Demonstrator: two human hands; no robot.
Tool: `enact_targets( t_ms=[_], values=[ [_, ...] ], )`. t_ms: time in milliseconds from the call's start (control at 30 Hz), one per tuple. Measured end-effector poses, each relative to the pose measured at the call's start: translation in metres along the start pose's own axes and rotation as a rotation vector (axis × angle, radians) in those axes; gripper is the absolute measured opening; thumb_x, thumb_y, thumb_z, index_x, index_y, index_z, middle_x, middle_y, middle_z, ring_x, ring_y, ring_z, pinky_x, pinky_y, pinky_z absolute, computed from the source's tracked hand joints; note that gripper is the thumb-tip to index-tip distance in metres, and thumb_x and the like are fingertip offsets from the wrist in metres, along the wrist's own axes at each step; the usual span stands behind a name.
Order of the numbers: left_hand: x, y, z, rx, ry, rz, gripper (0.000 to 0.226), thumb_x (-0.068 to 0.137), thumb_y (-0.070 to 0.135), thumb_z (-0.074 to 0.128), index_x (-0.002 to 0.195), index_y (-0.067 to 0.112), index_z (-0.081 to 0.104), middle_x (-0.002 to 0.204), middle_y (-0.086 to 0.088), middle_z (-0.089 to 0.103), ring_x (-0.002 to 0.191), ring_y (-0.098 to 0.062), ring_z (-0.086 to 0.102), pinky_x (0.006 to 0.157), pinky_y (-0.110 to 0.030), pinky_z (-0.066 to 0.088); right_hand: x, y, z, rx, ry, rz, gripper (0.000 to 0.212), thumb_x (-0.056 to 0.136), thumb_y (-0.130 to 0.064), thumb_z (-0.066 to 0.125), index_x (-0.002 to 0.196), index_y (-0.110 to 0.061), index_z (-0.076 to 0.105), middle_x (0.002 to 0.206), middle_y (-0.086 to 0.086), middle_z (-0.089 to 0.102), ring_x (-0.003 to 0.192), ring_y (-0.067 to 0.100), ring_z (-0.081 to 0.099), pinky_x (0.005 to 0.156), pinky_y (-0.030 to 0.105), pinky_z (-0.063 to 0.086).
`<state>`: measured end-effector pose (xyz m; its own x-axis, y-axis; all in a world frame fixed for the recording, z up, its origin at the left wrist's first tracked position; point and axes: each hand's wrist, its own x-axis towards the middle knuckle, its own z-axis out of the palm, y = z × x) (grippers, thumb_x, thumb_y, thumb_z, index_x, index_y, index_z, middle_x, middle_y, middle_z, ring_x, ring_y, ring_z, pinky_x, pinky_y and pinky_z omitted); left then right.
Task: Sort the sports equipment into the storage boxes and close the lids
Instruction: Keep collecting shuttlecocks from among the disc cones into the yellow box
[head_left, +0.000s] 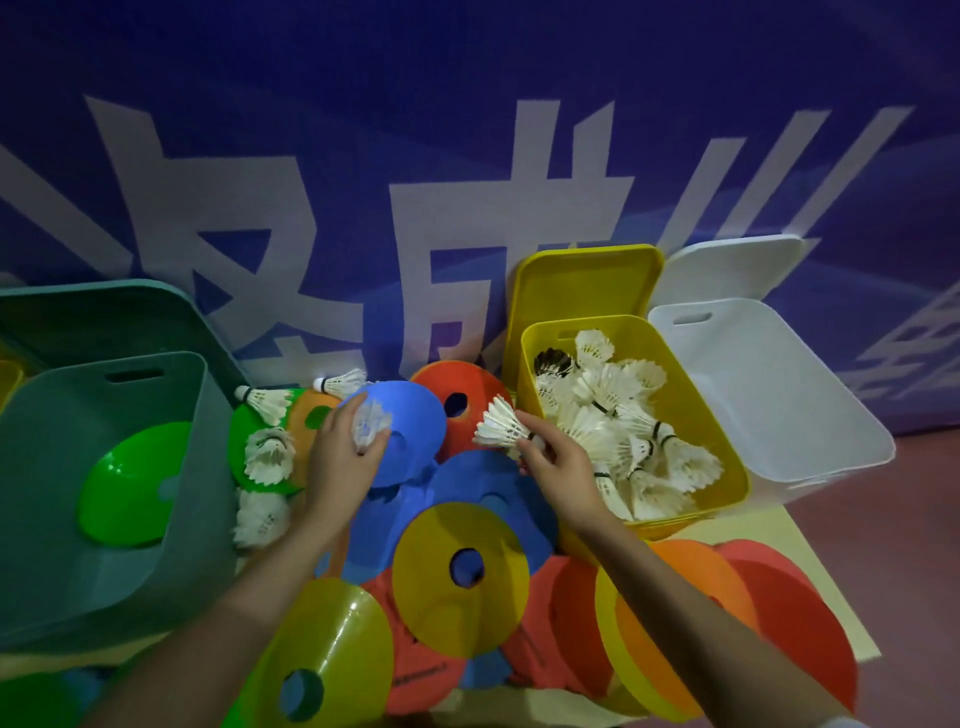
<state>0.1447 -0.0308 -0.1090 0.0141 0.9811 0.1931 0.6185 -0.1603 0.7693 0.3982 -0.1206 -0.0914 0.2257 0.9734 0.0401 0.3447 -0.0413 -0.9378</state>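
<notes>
A heap of flat disc cones in blue, yellow, orange and red lies in the middle, with white shuttlecocks scattered at its left. My left hand grips a white shuttlecock over a blue cone. A second shuttlecock is pinched in my right hand, just left of the open yellow box, which is full of shuttlecocks. On the left, the open teal box holds one green cone.
An open white box stands right of the yellow one, its lid leaning on the blue banner wall behind. The yellow and teal lids also stand upright at the back. Everything rests on a pale yellow mat over a reddish floor.
</notes>
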Motion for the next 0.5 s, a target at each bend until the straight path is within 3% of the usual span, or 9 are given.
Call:
enact_targets(
  t_ms=[100,233,367,500],
  values=[
    [0.003,0.045,0.026,-0.102,0.007,0.056,0.053,0.087,0.027,0.068,0.136,0.018,0.049,0.134,-0.004,0.054,0.123,-0.023,0.05,0.099,-0.037,0.044,0.002,-0.006,-0.028,0.008,0.084,-0.019,0.033,0.098,-0.019,0.053,0.129,-0.03,0.056,0.069,-0.012,0.057,0.071,0.014,0.063,0.069,0.027,0.051],
    [-0.004,0.1,0.067,-0.214,-0.079,0.141,0.057,0.086,0.026,0.07,0.137,0.021,0.046,0.136,0.002,0.052,0.122,-0.014,0.049,0.096,-0.029,0.043,0.01,-0.005,-0.077,0.02,0.285,0.006,0.031,0.097,-0.019,0.053,0.127,-0.028,0.057,0.079,0.001,0.063,0.072,0.013,0.066,0.07,0.029,0.056],
    [-0.007,0.135,0.103,-0.275,-0.161,0.155,0.062,0.086,0.03,0.069,0.141,0.029,0.04,0.139,0.007,0.047,0.125,-0.005,0.043,0.099,-0.028,0.04,0.02,0.012,-0.13,-0.156,0.456,0.049,0.032,0.093,-0.026,0.057,0.125,-0.029,0.059,0.079,-0.007,0.062,0.076,0.015,0.062,0.074,0.038,0.054],
    [-0.001,0.163,0.13,-0.245,-0.18,0.159,0.062,0.087,0.03,0.067,0.142,0.03,0.037,0.132,0.006,0.044,0.114,0.002,0.039,0.094,-0.021,0.035,0.037,0.024,-0.176,-0.332,0.507,0.062,0.03,0.092,-0.026,0.057,0.122,-0.027,0.063,0.1,-0.004,0.069,0.092,0.017,0.063,0.08,0.032,0.051]
  ],
)
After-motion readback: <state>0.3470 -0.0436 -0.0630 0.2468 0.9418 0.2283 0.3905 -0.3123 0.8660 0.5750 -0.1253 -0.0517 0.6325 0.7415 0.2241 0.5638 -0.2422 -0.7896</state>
